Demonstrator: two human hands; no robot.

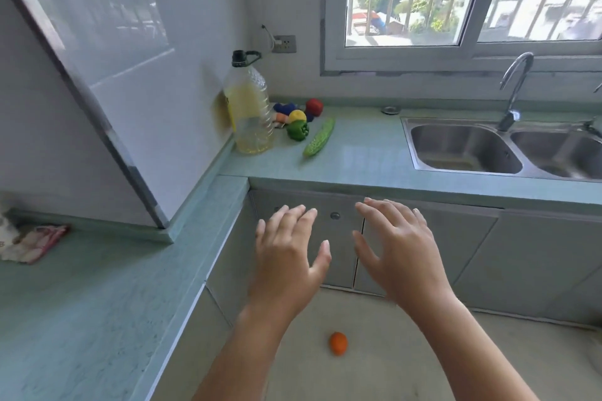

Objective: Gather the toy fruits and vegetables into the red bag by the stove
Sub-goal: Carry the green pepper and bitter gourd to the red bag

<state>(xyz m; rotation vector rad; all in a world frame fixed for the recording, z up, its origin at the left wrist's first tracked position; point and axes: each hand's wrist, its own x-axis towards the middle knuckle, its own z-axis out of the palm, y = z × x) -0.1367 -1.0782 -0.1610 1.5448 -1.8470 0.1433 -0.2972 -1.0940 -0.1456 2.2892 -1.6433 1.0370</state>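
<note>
Toy produce lies in the far corner of the green counter: a long cucumber (320, 141), a green pepper (297, 130), a yellow lemon (297, 115), a red apple (314, 107), blue grapes (284, 107) and a small orange piece partly hidden behind the bottle. An orange toy fruit (338, 343) sits on the floor between my forearms. My left hand (288, 255) and my right hand (395, 249) hover side by side in front of the cabinet doors, fingers spread, holding nothing. No red bag is in view.
A large oil bottle (249, 107) stands against the wall left of the toys. A double steel sink (508, 150) with a tap is at right. A crumpled cloth (31, 242) lies on the left counter (97, 286). A metal-edged panel leans over it.
</note>
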